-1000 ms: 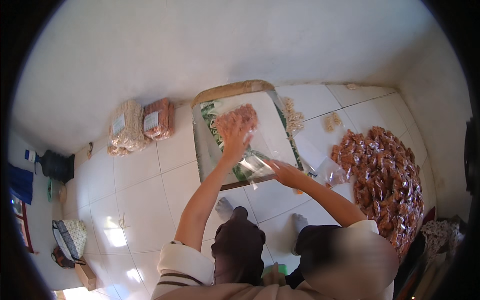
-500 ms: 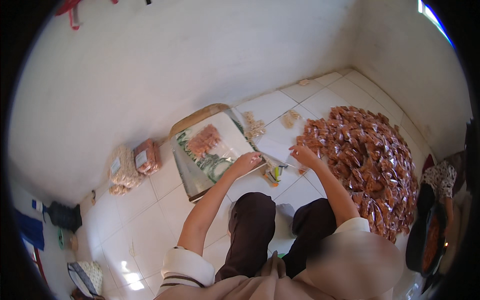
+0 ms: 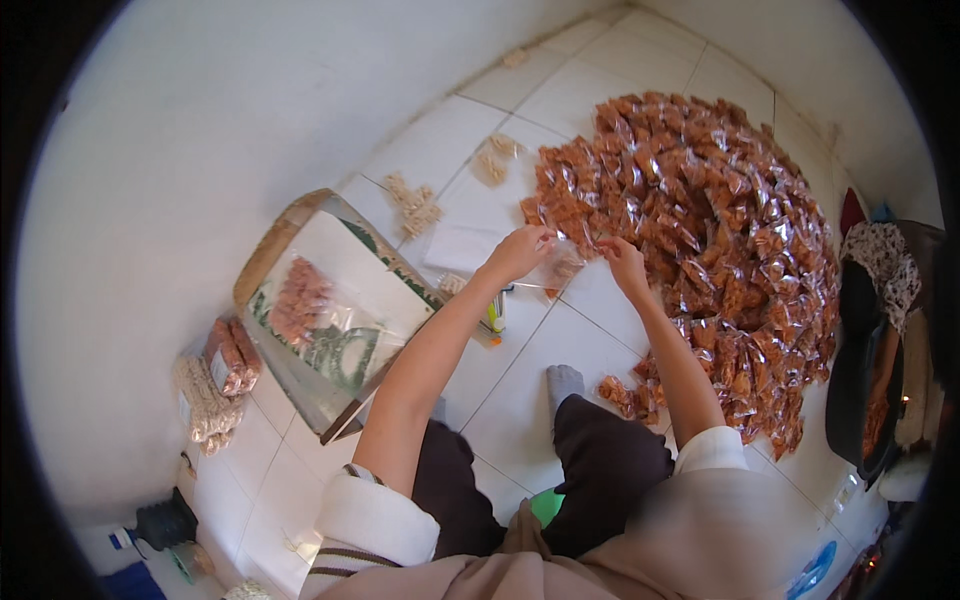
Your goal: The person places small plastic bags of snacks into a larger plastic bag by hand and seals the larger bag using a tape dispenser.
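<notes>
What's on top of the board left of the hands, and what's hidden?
On the board lies a green-and-white sheet, with reddish pieces, apparently in a clear bag, on top. The sheet hides the surface beneath it; the pieces cover part of the sheet.

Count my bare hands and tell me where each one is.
2: your left hand, at the left side of a clear plastic bag, and your right hand, at its right side, near the heap of clear-wrapped reddish-brown packets. Neither is hidden.

Left hand (image 3: 518,252) off the board (image 3: 365,262), right hand (image 3: 625,266) nearer the packets (image 3: 700,225)
</notes>
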Action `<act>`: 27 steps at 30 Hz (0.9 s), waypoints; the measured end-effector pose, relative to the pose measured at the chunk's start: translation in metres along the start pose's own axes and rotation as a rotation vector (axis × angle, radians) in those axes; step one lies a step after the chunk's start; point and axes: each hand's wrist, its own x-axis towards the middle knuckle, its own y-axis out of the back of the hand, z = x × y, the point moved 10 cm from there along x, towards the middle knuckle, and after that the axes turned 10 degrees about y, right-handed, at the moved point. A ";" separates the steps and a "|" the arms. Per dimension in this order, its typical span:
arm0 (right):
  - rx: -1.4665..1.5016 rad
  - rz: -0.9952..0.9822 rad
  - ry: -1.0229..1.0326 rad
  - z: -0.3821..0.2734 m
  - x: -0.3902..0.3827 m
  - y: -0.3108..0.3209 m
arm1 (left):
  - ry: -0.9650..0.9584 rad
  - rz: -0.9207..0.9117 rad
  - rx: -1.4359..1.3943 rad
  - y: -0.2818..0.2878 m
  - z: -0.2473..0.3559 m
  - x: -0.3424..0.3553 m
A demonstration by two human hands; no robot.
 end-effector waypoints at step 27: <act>-0.325 0.142 0.109 0.059 0.037 -0.092 | 0.344 0.227 0.312 -0.097 -0.100 0.090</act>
